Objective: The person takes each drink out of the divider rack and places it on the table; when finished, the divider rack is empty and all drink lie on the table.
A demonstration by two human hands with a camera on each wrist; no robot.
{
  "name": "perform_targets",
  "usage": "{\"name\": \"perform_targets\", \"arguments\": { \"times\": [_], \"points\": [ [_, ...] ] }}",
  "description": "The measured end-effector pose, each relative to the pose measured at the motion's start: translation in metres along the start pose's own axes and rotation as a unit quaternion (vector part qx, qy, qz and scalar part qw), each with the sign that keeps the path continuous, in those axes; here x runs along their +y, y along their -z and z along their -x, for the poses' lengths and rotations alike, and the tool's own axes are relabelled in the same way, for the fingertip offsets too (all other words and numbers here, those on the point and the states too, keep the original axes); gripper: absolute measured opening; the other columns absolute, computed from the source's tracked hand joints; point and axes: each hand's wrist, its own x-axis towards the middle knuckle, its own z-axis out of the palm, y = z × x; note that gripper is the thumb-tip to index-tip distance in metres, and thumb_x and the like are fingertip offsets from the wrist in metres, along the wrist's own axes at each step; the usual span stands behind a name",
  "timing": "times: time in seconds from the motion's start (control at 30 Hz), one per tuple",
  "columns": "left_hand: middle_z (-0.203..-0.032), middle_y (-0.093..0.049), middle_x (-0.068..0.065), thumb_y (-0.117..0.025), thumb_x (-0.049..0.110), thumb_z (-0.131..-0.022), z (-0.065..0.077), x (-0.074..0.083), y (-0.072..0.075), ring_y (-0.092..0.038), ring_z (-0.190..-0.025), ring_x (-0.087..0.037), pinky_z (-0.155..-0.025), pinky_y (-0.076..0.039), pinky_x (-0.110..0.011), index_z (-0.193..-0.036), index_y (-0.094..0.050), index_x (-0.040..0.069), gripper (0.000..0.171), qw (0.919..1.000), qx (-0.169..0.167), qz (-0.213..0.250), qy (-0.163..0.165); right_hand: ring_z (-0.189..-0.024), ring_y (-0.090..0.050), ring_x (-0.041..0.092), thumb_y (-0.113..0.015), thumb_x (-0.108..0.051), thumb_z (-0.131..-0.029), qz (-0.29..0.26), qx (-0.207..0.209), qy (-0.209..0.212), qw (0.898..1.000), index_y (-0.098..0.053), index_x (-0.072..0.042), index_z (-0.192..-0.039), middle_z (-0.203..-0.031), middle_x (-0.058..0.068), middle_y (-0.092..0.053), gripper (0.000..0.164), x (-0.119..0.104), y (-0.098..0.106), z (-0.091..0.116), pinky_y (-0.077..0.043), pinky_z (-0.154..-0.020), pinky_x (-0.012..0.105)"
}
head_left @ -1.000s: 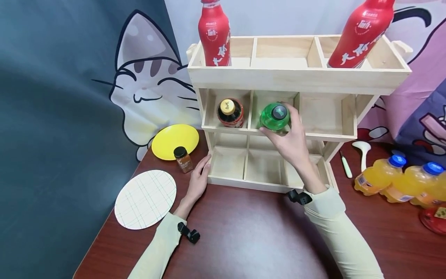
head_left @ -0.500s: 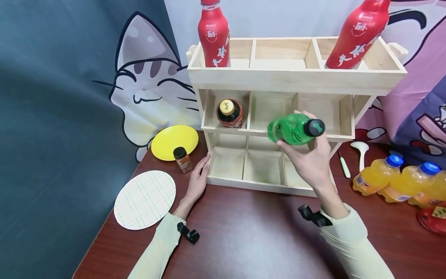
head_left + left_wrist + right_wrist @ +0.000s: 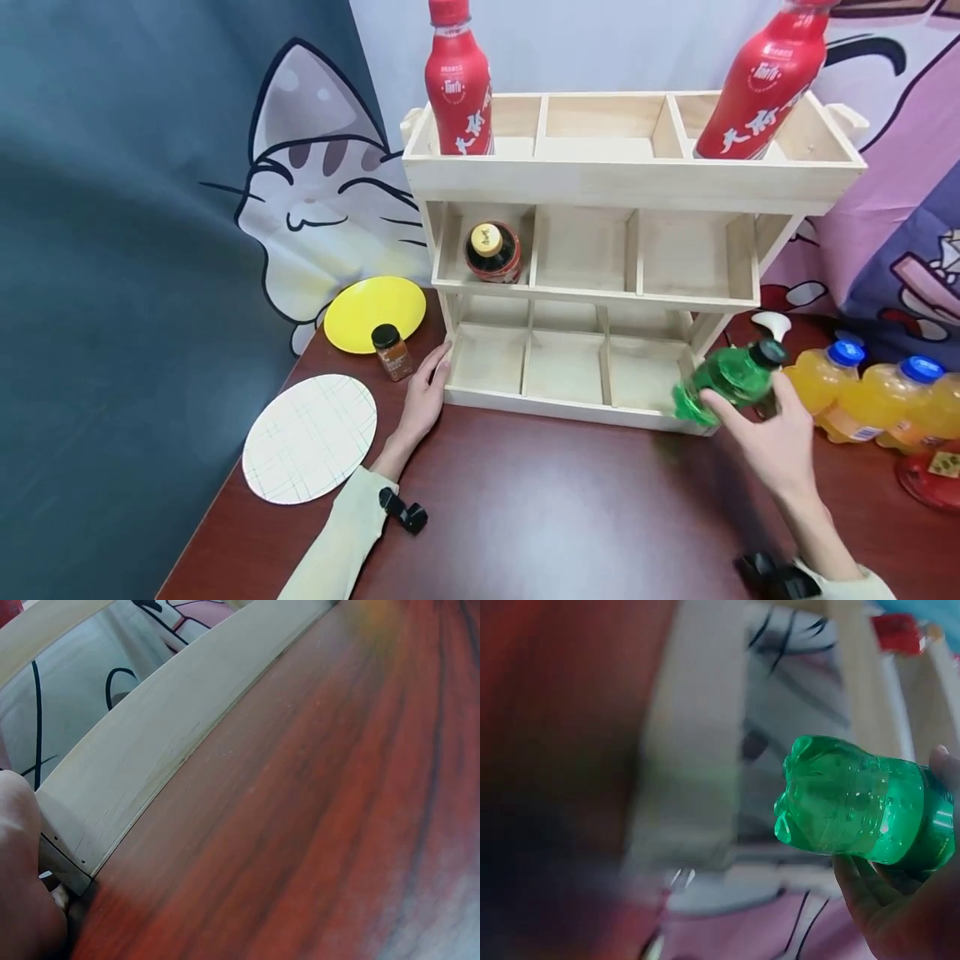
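Observation:
My right hand (image 3: 776, 446) grips a green bottle (image 3: 731, 377) with a black cap, tilted, in front of the lower right corner of the wooden shelf (image 3: 637, 183). In the right wrist view the bottle (image 3: 855, 802) lies sideways between thumb and fingers, its base pointing away from the palm. At the shelf's lower left corner my left hand (image 3: 423, 400) rests with its fingers along the side panel. A dark bottle (image 3: 493, 252) with a yellow cap stands in the left compartment of the middle tier. Two red bottles, one left (image 3: 459, 92) and one leaning at right (image 3: 765, 92), occupy the top tier.
Left of the shelf are a yellow plate (image 3: 375, 304), a small spice jar (image 3: 393, 354) with a black lid, and a white checked plate (image 3: 311, 437). Orange drink bottles (image 3: 855, 400), a white ladle (image 3: 772, 323) and a red item (image 3: 930, 483) lie at right on the table (image 3: 525, 517).
My right hand has taken the green bottle out of the middle compartment and carried it right and down, past the shelf's front. The left hand stays at the shelf's side.

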Motion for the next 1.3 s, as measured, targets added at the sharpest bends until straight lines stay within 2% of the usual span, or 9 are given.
{"name": "perform_targets", "arguments": {
  "times": [0.1, 0.33, 0.47, 0.57, 0.73, 0.8, 1.07, 1.17, 1.3],
  "points": [
    [-0.136, -0.042, 0.006, -0.043, 0.034, -0.094, 0.005, -0.002, 0.001, -0.036, -0.128, -0.013, -0.106, -0.029, -0.04, -0.131, -0.046, 0.026, 0.038, 1.0, -0.003, 0.0, 0.008, -0.086, -0.05, -0.001, -0.08, -0.008, -0.063, 0.044, 0.031, -0.045, 0.998, -0.059, -0.018, -0.114, -0.095, -0.013, -0.056, 0.055, 0.025, 0.019, 0.007, -0.036, -0.07, 0.005],
    [-0.135, -0.043, 0.01, -0.043, 0.033, -0.094, 0.001, -0.003, 0.001, -0.036, -0.127, -0.007, -0.106, -0.029, -0.034, -0.131, -0.046, 0.025, 0.038, 1.0, 0.002, 0.005, 0.003, -0.088, -0.051, -0.006, -0.078, -0.011, -0.067, 0.013, 0.12, -0.159, 0.98, -0.058, -0.021, -0.115, -0.097, -0.018, -0.057, 0.053, 0.061, 0.056, 0.003, -0.035, -0.072, 0.003],
    [-0.136, -0.043, 0.007, -0.044, 0.03, -0.095, 0.003, 0.003, 0.003, -0.036, -0.127, -0.007, -0.107, -0.029, -0.034, -0.131, -0.046, 0.022, 0.038, 0.9999, 0.001, 0.006, 0.009, -0.098, -0.045, -0.008, -0.079, -0.024, -0.066, 0.075, 0.138, -0.218, 0.963, -0.053, -0.029, -0.121, -0.104, -0.025, -0.049, 0.061, 0.077, 0.076, -0.003, -0.031, -0.086, 0.006],
    [-0.137, -0.042, -0.001, -0.044, 0.024, -0.095, 0.004, 0.016, 0.007, -0.036, -0.128, -0.014, -0.107, -0.028, -0.039, -0.132, -0.046, 0.016, 0.038, 0.9998, -0.007, 0.013, 0.01, -0.109, -0.039, -0.008, -0.077, -0.031, -0.067, 0.096, 0.142, -0.269, 0.948, -0.042, -0.036, -0.128, -0.113, -0.028, -0.042, 0.07, 0.093, 0.089, -0.006, -0.025, -0.1, 0.011],
    [-0.137, -0.041, -0.01, -0.044, 0.018, -0.095, 0.004, 0.027, 0.007, -0.036, -0.129, -0.022, -0.106, -0.027, -0.045, -0.132, -0.044, 0.009, 0.038, 0.9996, -0.017, 0.021, 0.001, -0.128, -0.024, -0.003, -0.072, -0.021, -0.072, 0.087, 0.176, -0.182, 0.964, -0.024, -0.038, -0.137, -0.139, -0.019, -0.03, 0.083, 0.117, 0.103, -0.008, -0.012, -0.11, 0.017],
    [-0.137, -0.042, -0.005, -0.044, 0.021, -0.095, 0.003, 0.021, 0.006, -0.036, -0.129, -0.019, -0.107, -0.027, -0.042, -0.132, -0.045, 0.012, 0.038, 0.9997, -0.015, 0.018, 0.007, -0.132, -0.018, 0.0, -0.07, -0.019, -0.073, 0.095, 0.18, -0.134, 0.97, -0.02, -0.037, -0.139, -0.144, -0.017, -0.022, 0.085, 0.121, 0.106, -0.008, -0.008, -0.111, 0.019],
    [-0.135, -0.043, 0.008, -0.044, 0.035, -0.094, -0.003, -0.002, 0.002, -0.036, -0.127, -0.01, -0.106, -0.029, -0.036, -0.131, -0.046, 0.026, 0.038, 1.0, 0.006, 0.0, 0.006, -0.132, -0.024, 0.003, -0.073, -0.017, -0.073, 0.114, 0.173, 0.008, 0.978, -0.027, -0.03, -0.139, -0.144, -0.014, -0.027, 0.081, 0.114, 0.112, -0.012, -0.014, -0.11, 0.018],
    [-0.135, -0.043, 0.009, -0.043, 0.036, -0.094, -0.002, -0.002, 0.001, -0.036, -0.127, -0.01, -0.107, -0.028, -0.036, -0.131, -0.046, 0.027, 0.038, 1.0, 0.004, 0.002, 0.009, -0.132, -0.025, 0.005, -0.072, -0.016, -0.073, 0.146, 0.18, 0.014, 0.973, -0.027, -0.033, -0.139, -0.143, -0.015, -0.028, 0.081, 0.11, 0.113, -0.011, -0.015, -0.11, 0.019],
    [-0.136, -0.042, 0.007, -0.044, 0.033, -0.094, -0.001, 0.002, 0.002, -0.036, -0.128, -0.01, -0.107, -0.028, -0.037, -0.131, -0.045, 0.025, 0.038, 0.9998, -0.007, 0.005, 0.017, -0.132, -0.025, 0.006, -0.069, -0.017, -0.077, 0.184, 0.2, -0.045, 0.961, -0.025, -0.038, -0.137, -0.143, -0.013, -0.029, 0.077, 0.105, 0.113, -0.004, -0.015, -0.11, 0.02]
  ]
}}
